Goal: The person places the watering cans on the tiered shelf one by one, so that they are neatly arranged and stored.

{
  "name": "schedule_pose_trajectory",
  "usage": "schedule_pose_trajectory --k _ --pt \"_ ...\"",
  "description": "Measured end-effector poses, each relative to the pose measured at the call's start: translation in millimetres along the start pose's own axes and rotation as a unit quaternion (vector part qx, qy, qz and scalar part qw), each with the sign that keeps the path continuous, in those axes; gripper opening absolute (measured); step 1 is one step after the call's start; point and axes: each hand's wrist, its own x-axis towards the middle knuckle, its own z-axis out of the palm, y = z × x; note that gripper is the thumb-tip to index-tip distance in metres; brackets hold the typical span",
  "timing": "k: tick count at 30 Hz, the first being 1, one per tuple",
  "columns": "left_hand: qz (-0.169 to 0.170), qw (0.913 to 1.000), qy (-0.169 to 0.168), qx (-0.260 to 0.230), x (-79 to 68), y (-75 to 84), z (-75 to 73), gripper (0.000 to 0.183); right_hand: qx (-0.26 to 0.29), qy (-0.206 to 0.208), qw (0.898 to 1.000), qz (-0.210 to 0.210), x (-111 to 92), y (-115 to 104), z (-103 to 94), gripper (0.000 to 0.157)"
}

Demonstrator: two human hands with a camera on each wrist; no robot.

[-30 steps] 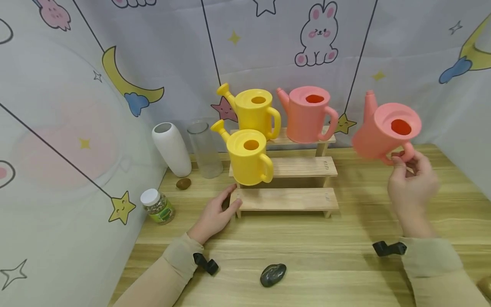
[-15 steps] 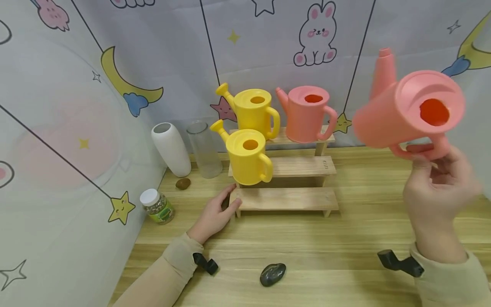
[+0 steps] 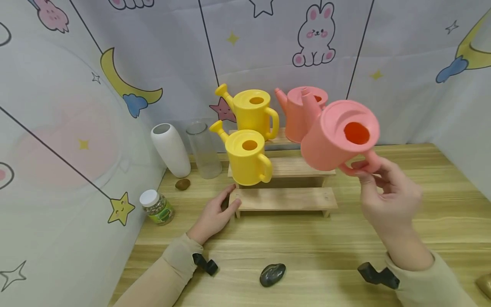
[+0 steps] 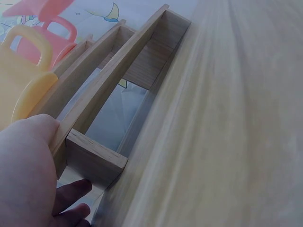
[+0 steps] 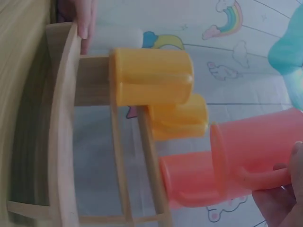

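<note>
My right hand [image 3: 391, 198] pinches the handle of a pink watering can [image 3: 326, 143], holding it tilted in the air in front of the wooden step shelf [image 3: 285, 199]. In the head view it partly hides a second pink watering can [image 3: 295, 121] on the top tier. Two yellow watering cans stand at the shelf's left, one on the top tier [image 3: 251, 111] and one on the middle tier [image 3: 245, 162]. My left hand [image 3: 212, 217] grips the left end of the lowest tier; the left wrist view shows the thumb [image 4: 40, 127] on the board and fingers curled beneath.
Left of the shelf stand a white vase [image 3: 172, 151], a clear glass vase [image 3: 205, 151], a brown stone [image 3: 183, 184] and a white-lidded jar [image 3: 156, 207]. A dark stone [image 3: 272, 275] lies in front on the table. A patterned curtain [image 3: 264, 55] hangs behind.
My right hand raised the pink watering can on the right, then brought it left and lower, to before the shelf's right part. The left hand stays at the shelf's end.
</note>
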Motion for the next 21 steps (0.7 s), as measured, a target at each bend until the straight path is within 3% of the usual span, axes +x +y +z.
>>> schedule_pose_trajectory --k 6,11,13,16,21 --pt "0.001 1.0 0.006 0.007 0.3 -0.5 0.3 0.068 -0.071 -0.074 0.995 0.011 -18 17 4.8 0.011" --pt "0.004 0.9999 0.007 0.012 0.6 0.6 -0.2 0.068 -0.117 -0.11 0.987 0.027 -28 30 6.2 0.009" --pt "0.002 0.9999 0.007 0.014 0.6 1.0 -0.3 0.068 -0.137 -0.12 0.983 0.032 -31 34 6.3 0.015" --pt "0.003 0.9999 0.006 0.014 0.5 1.0 -0.3 0.068 -0.147 -0.131 0.98 0.041 -34 38 6.2 0.023" --pt "0.006 0.9999 0.008 0.012 0.5 -0.4 0.3 0.067 -0.137 -0.15 0.977 0.066 -36 42 5.8 0.022"
